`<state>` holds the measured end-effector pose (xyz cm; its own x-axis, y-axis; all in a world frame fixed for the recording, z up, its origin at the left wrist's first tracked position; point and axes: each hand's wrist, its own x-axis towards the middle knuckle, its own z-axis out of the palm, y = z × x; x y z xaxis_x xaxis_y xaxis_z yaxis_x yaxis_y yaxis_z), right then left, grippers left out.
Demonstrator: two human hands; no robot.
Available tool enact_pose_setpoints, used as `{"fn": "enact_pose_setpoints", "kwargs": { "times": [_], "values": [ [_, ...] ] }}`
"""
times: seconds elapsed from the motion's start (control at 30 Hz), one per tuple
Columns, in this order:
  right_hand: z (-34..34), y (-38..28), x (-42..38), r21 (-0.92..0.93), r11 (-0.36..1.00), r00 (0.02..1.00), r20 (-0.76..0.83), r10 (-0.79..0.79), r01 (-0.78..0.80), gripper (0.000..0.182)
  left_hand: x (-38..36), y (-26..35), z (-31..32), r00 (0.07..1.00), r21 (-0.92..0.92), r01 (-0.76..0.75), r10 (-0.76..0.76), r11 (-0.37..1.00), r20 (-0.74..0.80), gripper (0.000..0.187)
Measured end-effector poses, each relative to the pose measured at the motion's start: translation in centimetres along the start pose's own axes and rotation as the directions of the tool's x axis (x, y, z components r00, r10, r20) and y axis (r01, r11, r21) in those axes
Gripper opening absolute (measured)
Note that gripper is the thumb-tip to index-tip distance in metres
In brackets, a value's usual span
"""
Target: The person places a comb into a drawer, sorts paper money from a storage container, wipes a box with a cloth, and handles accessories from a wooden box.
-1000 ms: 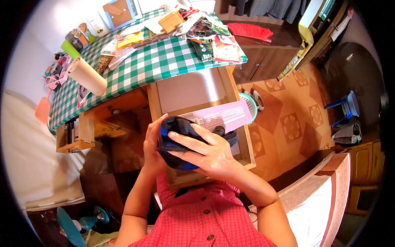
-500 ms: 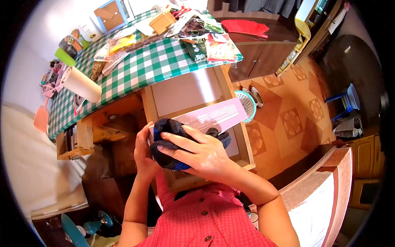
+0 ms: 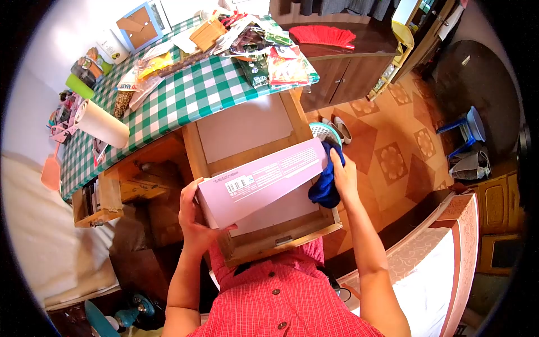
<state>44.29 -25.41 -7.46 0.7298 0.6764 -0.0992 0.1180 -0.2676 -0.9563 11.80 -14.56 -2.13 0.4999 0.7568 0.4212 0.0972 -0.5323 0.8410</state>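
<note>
A long pale pink box (image 3: 264, 182) with a printed barcode lies tilted across the open wooden drawer (image 3: 193, 149). My left hand (image 3: 196, 222) holds the box's left end, thumb below and fingers at its edge. At the other end, my right hand (image 3: 343, 177) grips a dark blue cloth (image 3: 325, 188), which hangs against the box's right end and over the drawer's right side. The fingers of my right hand are partly hidden by the cloth. Pale lining shows in the drawer behind and below the box.
Packets (image 3: 286, 64) and a paper roll (image 3: 102, 123) lie on the green checked tablecloth (image 3: 196, 92). Beyond the drawer's right side are a turquoise basket (image 3: 325, 132) and shoes (image 3: 343, 130) on the floor. A blue stool (image 3: 474, 124) stands farther right, and a bed edge (image 3: 443, 233) is at lower right.
My right hand has moved right with the dark cloth, away from my left hand. The box's printed face is now uncovered, and my left hand is on its left end.
</note>
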Motion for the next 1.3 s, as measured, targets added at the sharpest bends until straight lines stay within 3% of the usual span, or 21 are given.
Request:
{"fn": "enact_pose_setpoints", "kwargs": {
  "times": [0.07,0.1,0.13,0.23,0.33,0.37,0.43,0.5,0.57,0.63,0.67,0.73,0.87,0.93,1.0,1.03,1.07,1.13,1.2,1.23,1.3],
  "values": [
    [0.0,-0.1,-1.2,0.140,0.985,0.995,-0.006,-0.098,0.098,0.037,0.2,-0.2,-0.1,0.997,-0.230,0.055,-0.068,0.972,-0.049,0.106],
    [0.1,-1.8,-1.8,0.324,0.945,0.999,-0.025,-0.040,0.046,0.036,0.9,1.2,0.0,0.983,-0.365,0.144,-0.175,0.920,-0.052,0.107],
    [-1.0,-2.3,-1.9,0.406,0.912,0.995,0.098,0.020,-0.059,0.036,1.0,1.5,-0.1,0.980,-0.421,0.131,-0.181,0.898,-0.081,0.109],
    [-2.8,-5.5,-2.7,0.471,0.882,0.971,0.193,-0.142,0.036,0.054,1.6,2.2,-0.1,0.967,-0.413,0.153,-0.222,0.898,-0.124,0.114],
    [-3.2,-8.9,-2.9,0.359,0.919,0.961,0.150,-0.232,0.165,0.058,1.3,0.9,-0.2,0.958,-0.481,0.095,-0.212,0.872,-0.194,0.112],
    [-3.0,-9.3,-2.7,0.309,0.908,0.946,0.064,-0.317,0.283,0.065,1.1,0.4,-0.1,0.947,-0.548,0.108,-0.253,0.830,-0.196,0.112],
    [-3.3,-12.4,-3.5,0.217,0.904,0.927,-0.013,-0.376,0.369,0.053,0.9,-0.4,0.1,0.935,-0.613,0.111,-0.292,0.782,-0.204,0.112],
    [-3.5,-15.1,-4.6,0.153,0.903,0.916,-0.053,-0.398,0.402,0.039,0.9,-1.3,0.0,0.943,-0.724,0.152,-0.319,0.673,-0.099,0.109],
    [-3.6,-16.9,-5.3,0.011,0.847,0.846,-0.064,-0.530,0.531,0.035,0.6,-2.8,-0.3,0.958,-0.656,0.192,-0.284,0.730,-0.035,0.106],
    [-3.8,-18.6,-6.0,-0.117,0.733,0.739,0.018,-0.673,0.670,0.033,0.5,-3.7,-0.5,0.967,-0.426,0.254,-0.231,0.868,0.108,0.102],
    [-3.5,-19.5,-6.4,-0.184,0.661,0.680,0.069,-0.730,0.728,0.034,0.3,-3.9,-0.3,0.967,-0.428,0.254,-0.234,0.867,0.098,0.102],
    [-2.2,-20.2,-6.7,-0.244,0.524,0.567,0.164,-0.807,0.816,0.037,0.4,-3.5,0.7,0.922,-0.240,0.364,-0.311,0.900,0.231,0.098],
    [-0.9,-19.5,-6.7,-0.317,0.498,0.570,0.205,-0.795,0.808,0.041,-0.4,-6.6,2.1,0.911,-0.191,0.353,-0.290,0.916,0.293,0.091],
    [-0.4,-18.4,-7.1,-0.360,0.472,0.579,0.299,-0.759,0.805,0.043,-0.7,-7.0,2.5,0.916,-0.111,0.313,-0.269,0.943,0.297,0.089],
    [0.0,-17.8,-7.6,-0.349,0.495,0.600,0.341,-0.724,0.796,0.045,-1.0,-6.9,2.7,0.865,0.037,0.373,-0.361,0.927,0.349,0.089],
    [0.0,-17.6,-7.7,-0.354,0.459,0.569,0.338,-0.750,0.815,0.046,-0.9,-6.9,2.5,0.891,0.188,0.238,-0.291,0.953,0.347,0.093],
    [0.2,-17.5,-7.9,-0.351,0.463,0.572,0.339,-0.747,0.814,0.046,-0.7,-6.7,2.4,0.889,0.191,0.243,-0.297,0.951,0.349,0.093],
    [0.5,-17.6,-8.3,-0.320,0.403,0.504,0.359,-0.786,0.857,0.047,1.1,-3.6,2.6,0.927,0.357,-0.131,-0.013,0.925,0.374,0.097],
    [0.8,-17.8,-8.8,-0.314,0.377,0.483,0.415,-0.771,0.871,0.052,3.3,1.2,3.3,0.945,0.155,-0.079,0.024,0.985,0.328,0.101],
    [1.1,-17.8,-9.0,-0.297,0.383,0.481,0.425,-0.767,0.874,0.052,4.2,2.6,3.9,0.944,0.155,-0.076,0.021,0.985,0.329,0.101],
    [0.9,-17.7,-9.4,-0.286,0.392,0.483,0.434,-0.760,0.874,0.052,5.5,4.3,4.8,0.977,-0.128,-0.085,0.108,0.988,0.183,0.100]
  ]
}}
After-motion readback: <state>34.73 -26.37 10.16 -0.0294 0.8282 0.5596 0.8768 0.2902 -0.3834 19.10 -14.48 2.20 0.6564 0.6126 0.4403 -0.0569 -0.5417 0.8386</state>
